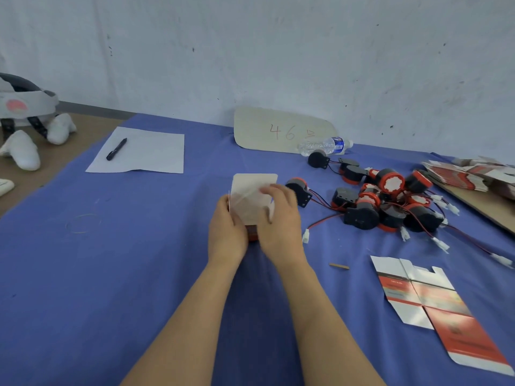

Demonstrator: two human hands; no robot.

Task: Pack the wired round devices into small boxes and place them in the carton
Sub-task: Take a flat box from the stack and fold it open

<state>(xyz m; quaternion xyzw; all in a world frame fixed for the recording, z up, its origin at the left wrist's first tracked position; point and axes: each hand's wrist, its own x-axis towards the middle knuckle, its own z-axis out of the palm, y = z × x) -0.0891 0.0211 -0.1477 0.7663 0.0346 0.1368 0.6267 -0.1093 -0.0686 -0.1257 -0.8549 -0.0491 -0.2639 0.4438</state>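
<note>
A small white and red box (pixel 252 196) stands in the middle of the blue table with its top flap raised. My left hand (pixel 227 229) grips its left side. My right hand (pixel 280 218) holds its right side, fingers curled over the open top. A pile of black and red round devices (pixel 384 199) with red and black wires lies to the right. One device (pixel 298 189) sits just right of the box. Whatever is inside the box is hidden. No carton is in view.
A flat unfolded box (pixel 434 307) lies at the right front, a stack of flat boxes (pixel 473 174) on cardboard at the far right. A water bottle (pixel 324 146), a cardboard sign (pixel 278 129), paper with a pen (pixel 116 149) and a headset (pixel 25 118) lie behind.
</note>
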